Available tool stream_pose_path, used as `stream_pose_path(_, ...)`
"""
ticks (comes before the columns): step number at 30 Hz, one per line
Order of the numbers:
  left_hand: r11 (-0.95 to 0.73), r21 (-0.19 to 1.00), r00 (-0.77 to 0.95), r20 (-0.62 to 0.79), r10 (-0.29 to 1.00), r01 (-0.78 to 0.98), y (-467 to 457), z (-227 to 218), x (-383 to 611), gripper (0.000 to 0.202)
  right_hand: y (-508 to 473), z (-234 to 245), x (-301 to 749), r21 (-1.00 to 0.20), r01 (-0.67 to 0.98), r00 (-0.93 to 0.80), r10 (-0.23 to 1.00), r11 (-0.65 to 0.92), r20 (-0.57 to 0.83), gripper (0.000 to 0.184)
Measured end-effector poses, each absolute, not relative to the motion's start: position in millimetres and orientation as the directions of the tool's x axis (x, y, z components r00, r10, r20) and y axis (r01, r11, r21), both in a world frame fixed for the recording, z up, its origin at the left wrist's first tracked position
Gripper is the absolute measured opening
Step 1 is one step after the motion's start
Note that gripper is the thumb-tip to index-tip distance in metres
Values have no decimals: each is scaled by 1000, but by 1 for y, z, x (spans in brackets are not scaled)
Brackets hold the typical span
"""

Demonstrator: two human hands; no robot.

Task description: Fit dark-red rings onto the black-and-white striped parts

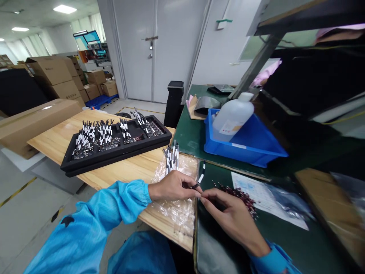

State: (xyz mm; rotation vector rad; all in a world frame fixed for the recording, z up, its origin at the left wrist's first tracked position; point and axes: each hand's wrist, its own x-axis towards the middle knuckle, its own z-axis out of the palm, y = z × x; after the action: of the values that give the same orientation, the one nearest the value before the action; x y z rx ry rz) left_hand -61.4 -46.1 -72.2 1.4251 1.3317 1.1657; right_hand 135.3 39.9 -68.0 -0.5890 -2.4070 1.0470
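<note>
My left hand [171, 187] is closed around a bundle of several black-and-white cable pieces [171, 156] that stick up from it, and its fingertips pinch one single cable piece [200, 178]. My right hand [228, 217] meets it fingertip to fingertip, pinching something tiny I cannot make out at that cable's lower end. Both hands hover over a clear plastic bag [176, 211] and the edge of a green mat [285, 243]. Just beyond my right hand lies a pile of small dark red parts [242, 196].
A black tray [85, 161] with several rows of cables and parts sits on the wooden table [57, 142]. A blue bin [256, 146] holds a white plastic bottle [232, 116]. Printed paper [256, 194], cardboard boxes [51, 72] and a black post [173, 101] are around.
</note>
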Motion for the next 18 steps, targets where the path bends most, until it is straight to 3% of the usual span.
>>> stream_pose_path(4,-57,995,-8,58,998,81,-46,-72,-60,27,39,-67,135,-765,192,-797,553,614,244,23)
stream_pose_path(11,134,986,-95,-143,985,-94,-47,-58,-57,36,30,-67,135,-813,93,-715,607,575,348,18)
stream_pose_path(15,178,956,-142,-214,966,-233,-45,-57,-58,36,33,-72,137,-786,58,-503,698,616,510,34)
stream_pose_path(18,160,931,-165,-224,961,-329,-45,-59,-56,36,30,-72,139,-733,74,-333,709,677,622,27)
